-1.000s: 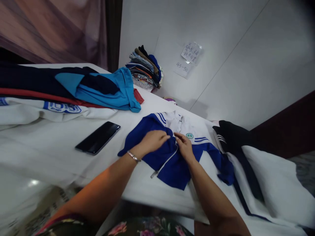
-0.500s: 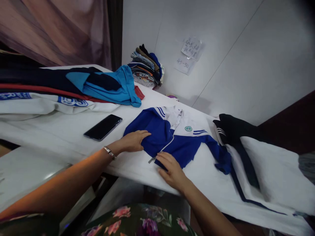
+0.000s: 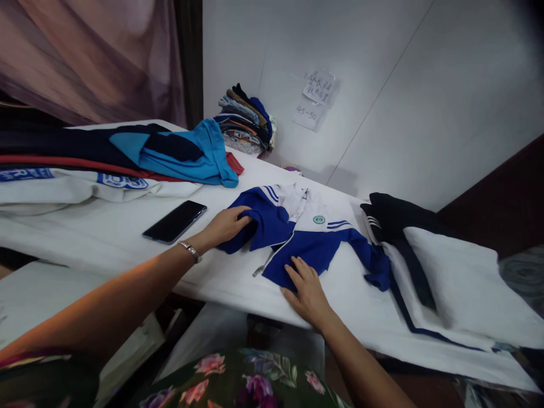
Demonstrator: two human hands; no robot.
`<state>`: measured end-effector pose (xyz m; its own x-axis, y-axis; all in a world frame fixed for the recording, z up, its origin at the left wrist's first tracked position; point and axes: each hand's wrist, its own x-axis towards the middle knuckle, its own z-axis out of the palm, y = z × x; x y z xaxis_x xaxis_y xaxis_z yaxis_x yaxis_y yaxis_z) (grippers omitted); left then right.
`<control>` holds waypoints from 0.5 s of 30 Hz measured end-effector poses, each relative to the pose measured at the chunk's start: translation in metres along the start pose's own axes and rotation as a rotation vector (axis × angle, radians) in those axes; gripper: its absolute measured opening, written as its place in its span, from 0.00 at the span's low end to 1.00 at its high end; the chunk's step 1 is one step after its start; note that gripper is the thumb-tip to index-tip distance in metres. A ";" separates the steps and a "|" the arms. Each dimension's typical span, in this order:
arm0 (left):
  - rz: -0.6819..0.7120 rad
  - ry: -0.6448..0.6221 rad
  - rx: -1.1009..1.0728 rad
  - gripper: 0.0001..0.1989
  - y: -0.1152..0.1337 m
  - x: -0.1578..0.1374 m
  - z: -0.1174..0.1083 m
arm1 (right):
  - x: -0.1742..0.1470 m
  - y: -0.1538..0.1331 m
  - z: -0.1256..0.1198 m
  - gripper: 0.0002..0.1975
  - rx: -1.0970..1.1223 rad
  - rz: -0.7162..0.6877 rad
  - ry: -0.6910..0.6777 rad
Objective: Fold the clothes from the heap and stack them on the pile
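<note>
So your left hand (image 3: 225,225) has a grip on the left half of the blue and white jacket (image 3: 314,241), fingers curled around a bunched-up fold of the blue fabric, with that side lifted a bit off the table. You've got a thin bracelet (image 3: 190,251) on that wrist. Your right hand (image 3: 308,289) is flat and spread, palm down, pressing on the lower hem of the jacket's right half right near the table's front edge. It's not pinching anything, just holding the cloth down.

The jacket itself sits in the middle of the white table (image 3: 127,243), front side up and unzipped, with the zipper (image 3: 266,262) trailing out between your two hands. There's a small round green badge (image 3: 317,219) on the white chest panel, and the far sleeve flops off toward the right.

Other stuff around: a black phone (image 3: 175,221) lying face up just left of your left hand, not touching it. Behind that, a teal shirt (image 3: 187,153) draped over a spread of dark, red and white clothes. A folded stack of clothes (image 3: 244,122) stands against the wall in the corner, with a paper note (image 3: 317,96) stuck up beside it. To the right of the jacket there's a black garment (image 3: 395,215) with white stripes and a big white garment (image 3: 450,283) lying next to it.
</note>
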<state>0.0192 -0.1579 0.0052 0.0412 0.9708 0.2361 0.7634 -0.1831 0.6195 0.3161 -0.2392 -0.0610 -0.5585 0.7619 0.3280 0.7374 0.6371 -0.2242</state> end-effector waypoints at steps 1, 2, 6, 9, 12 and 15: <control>-0.028 0.025 -0.080 0.20 0.001 0.003 0.001 | -0.004 0.004 0.001 0.27 -0.009 0.027 0.015; -0.056 0.041 -0.168 0.20 0.002 0.005 0.003 | -0.008 0.008 0.001 0.26 -0.013 0.048 0.029; -0.177 0.104 -0.524 0.20 0.002 0.018 0.016 | -0.015 0.023 0.001 0.23 0.100 0.097 0.112; -0.273 0.202 -0.657 0.17 0.005 0.032 0.021 | -0.008 0.029 -0.010 0.18 0.376 0.205 0.255; -0.333 0.300 -0.705 0.16 0.009 0.049 0.015 | 0.005 0.031 -0.031 0.17 0.664 0.443 0.450; -0.378 0.330 -0.725 0.16 0.011 0.061 0.001 | 0.011 0.034 -0.048 0.17 0.789 0.666 0.645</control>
<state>0.0310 -0.1006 0.0260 -0.4050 0.9127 0.0536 0.0861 -0.0202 0.9961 0.3532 -0.2146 -0.0209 0.2982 0.9119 0.2818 0.2493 0.2106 -0.9453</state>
